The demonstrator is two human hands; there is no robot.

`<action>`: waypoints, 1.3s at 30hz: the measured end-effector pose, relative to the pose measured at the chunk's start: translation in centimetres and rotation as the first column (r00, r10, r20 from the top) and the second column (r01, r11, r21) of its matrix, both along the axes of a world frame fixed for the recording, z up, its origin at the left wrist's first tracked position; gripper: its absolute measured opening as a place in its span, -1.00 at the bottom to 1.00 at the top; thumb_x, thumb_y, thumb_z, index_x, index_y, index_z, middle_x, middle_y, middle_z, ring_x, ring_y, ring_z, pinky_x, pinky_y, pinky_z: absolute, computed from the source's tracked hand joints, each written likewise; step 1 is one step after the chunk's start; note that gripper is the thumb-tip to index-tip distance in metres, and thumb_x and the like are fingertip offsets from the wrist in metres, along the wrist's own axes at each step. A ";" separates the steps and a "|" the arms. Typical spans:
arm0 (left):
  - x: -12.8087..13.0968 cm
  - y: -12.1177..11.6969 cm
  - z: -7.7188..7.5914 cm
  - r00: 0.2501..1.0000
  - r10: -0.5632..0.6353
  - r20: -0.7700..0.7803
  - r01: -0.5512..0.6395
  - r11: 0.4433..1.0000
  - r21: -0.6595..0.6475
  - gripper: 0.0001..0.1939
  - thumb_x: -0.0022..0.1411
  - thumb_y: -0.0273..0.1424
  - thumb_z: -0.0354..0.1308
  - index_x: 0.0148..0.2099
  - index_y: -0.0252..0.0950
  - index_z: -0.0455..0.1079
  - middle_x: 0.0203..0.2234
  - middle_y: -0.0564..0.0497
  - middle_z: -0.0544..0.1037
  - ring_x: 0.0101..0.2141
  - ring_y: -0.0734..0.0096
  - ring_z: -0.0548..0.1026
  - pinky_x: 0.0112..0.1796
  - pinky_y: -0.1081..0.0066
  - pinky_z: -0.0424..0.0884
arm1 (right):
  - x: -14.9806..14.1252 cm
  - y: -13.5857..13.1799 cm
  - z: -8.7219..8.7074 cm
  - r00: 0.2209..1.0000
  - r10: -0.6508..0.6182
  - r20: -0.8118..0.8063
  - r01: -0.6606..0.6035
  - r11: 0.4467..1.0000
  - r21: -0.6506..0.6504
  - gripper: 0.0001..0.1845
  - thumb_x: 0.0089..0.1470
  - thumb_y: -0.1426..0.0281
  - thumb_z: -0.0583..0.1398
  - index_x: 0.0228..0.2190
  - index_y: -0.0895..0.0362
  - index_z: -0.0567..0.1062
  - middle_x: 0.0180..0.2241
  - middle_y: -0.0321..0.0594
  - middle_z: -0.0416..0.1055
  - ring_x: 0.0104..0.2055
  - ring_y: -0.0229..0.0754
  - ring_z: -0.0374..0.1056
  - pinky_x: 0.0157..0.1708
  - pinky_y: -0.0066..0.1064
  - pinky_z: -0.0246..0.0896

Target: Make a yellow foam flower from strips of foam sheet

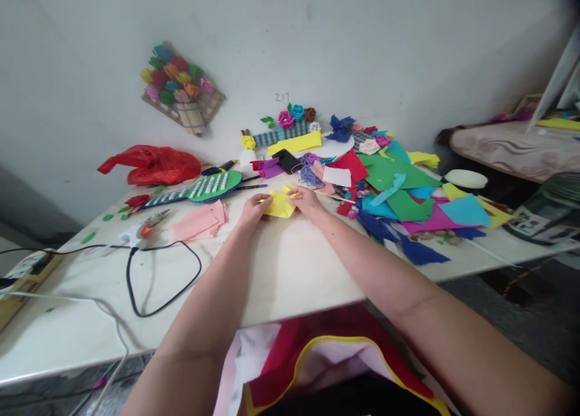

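Note:
A small piece of yellow crepe paper [279, 205] is stretched between my two hands, low over the middle of the white table [299, 265]. My left hand [254, 208] pinches its left edge between thumb and fingers. At the right edge, my right hand [306, 201] is closed on the same piece. Short yellow strips stick up along its top near the right fingers. Just left of my left hand lies a stack of pink paper pieces [200, 221]. A thin wooden stick [335, 196] lies beyond my right hand.
Coloured paper scraps [399, 180] heap up on the right. Leftward are a glue gun [135, 234] with a looping black cord [129, 283], pliers [156, 221], a green woven guitar shape [212, 186] and a red plastic bag [163, 165]. Paper flowers [285, 120] stand against the wall.

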State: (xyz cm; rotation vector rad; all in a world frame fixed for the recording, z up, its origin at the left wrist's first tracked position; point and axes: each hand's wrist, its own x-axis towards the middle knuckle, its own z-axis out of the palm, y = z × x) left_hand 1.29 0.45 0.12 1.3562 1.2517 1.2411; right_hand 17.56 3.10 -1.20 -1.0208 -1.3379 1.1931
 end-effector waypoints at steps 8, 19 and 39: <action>-0.6 0.1 -0.1 0.999 -0.012 -0.037 0.014 0.999 0.035 -0.61 -0.13 -0.41 0.18 -0.17 -0.30 0.27 -0.63 0.15 0.37 -0.65 0.58 0.35 -0.58 0.55 0.28 | 0.1 -0.2 0.5 0.987 -0.075 0.139 0.079 0.997 -0.019 -0.74 -0.14 0.49 0.12 -0.29 0.11 0.34 -0.61 -0.42 0.29 -0.68 -0.37 0.20 -0.69 -0.57 0.07; -0.6 0.5 -0.1 0.755 0.175 -0.632 -0.104 0.984 0.147 -0.76 -0.06 -0.41 0.14 -0.25 -0.28 0.41 -0.57 0.09 0.46 -0.52 0.50 0.40 -0.45 0.52 0.28 | 0.3 -0.3 0.7 0.607 -0.240 0.758 0.123 0.970 0.209 -0.78 -0.09 0.33 0.12 -0.33 0.00 0.48 -0.35 -0.32 0.47 -0.32 -0.22 0.35 -0.32 -0.41 0.21; -0.7 0.6 -0.1 0.539 0.262 -0.801 0.269 0.847 0.458 -0.79 -0.15 -0.54 0.04 -0.41 -0.28 0.44 -0.35 -0.01 0.48 -0.25 0.33 0.36 -0.12 0.33 0.28 | 0.4 -0.5 0.6 0.411 -0.308 0.858 -0.263 0.861 0.435 -0.76 -0.08 0.47 0.11 -0.35 0.05 0.53 -0.26 -0.28 0.47 -0.16 -0.20 0.31 -0.18 -0.40 0.17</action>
